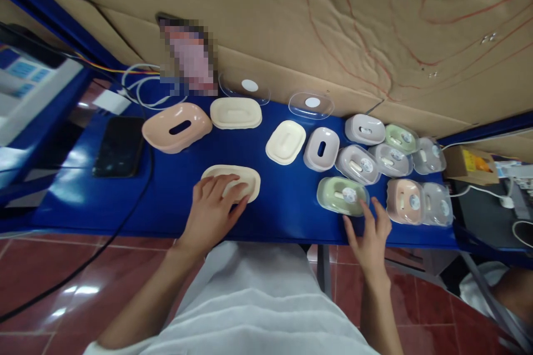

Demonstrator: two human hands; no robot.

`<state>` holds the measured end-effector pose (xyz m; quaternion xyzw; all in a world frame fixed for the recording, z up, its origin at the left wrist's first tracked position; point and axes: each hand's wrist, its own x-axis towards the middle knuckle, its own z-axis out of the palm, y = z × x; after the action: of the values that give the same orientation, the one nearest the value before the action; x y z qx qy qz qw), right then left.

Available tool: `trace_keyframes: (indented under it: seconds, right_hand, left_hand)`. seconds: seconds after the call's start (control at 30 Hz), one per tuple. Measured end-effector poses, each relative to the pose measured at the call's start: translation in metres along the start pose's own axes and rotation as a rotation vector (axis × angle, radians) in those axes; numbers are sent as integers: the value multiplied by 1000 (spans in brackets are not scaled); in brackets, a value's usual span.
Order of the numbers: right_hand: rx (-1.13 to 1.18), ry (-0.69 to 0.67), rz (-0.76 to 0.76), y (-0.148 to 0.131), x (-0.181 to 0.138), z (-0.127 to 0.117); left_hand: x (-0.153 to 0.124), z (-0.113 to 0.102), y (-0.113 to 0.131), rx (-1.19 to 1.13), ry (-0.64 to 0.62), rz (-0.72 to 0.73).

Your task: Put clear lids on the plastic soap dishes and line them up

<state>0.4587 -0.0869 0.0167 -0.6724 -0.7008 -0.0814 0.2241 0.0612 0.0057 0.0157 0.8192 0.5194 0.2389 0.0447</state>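
Observation:
My left hand [214, 202] rests over a cream oval plastic base [251, 180] near the table's front edge. Its fingers are spread, some lying across the base's recessed middle. To the right, my right hand [370, 230] has its fingers apart at the near right side of a green soap box [333, 195] under a clear cover. A small cream piece and a round label show on that box; whether the fingertips touch it I cannot tell. Two more cream bases, one at the back [236, 112] and one in the middle [286, 142], lie beyond my hands.
A peach slotted shell [177, 127] and a black phone [117, 147] are at left. A lilac slotted shell [322, 148] stands beside several covered boxes [391, 160] at right. Two clear covers [311, 106] lean at the back board. A black cable [150, 169] crosses the left side.

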Motion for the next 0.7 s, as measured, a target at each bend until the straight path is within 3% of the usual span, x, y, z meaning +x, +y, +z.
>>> trace_keyframes:
  seconds: [0.13,0.23,0.33,0.43,0.57,0.7]
  right_hand:
    - [67,46,-68,-31,36,11]
    - [118,-62,-144,-64,75,35]
    - [61,-132,-119,-81,108,61]
    - [-15,-137,-33,-79,124,75]
    - [26,-81,-26,-72,123,65]
    - [210,-84,-240,-82,103,43]
  left_hand:
    - [-4,3,12,17,-5,-50]
    - [-5,7,31,-48,-69,70]
    - [-11,8,42,-74,-100,191]
    - [-21,8,36,-72,-80,148]
    - [-30,12,14,-179,-11,35]
    - [-27,16,-2,-189,79,30]
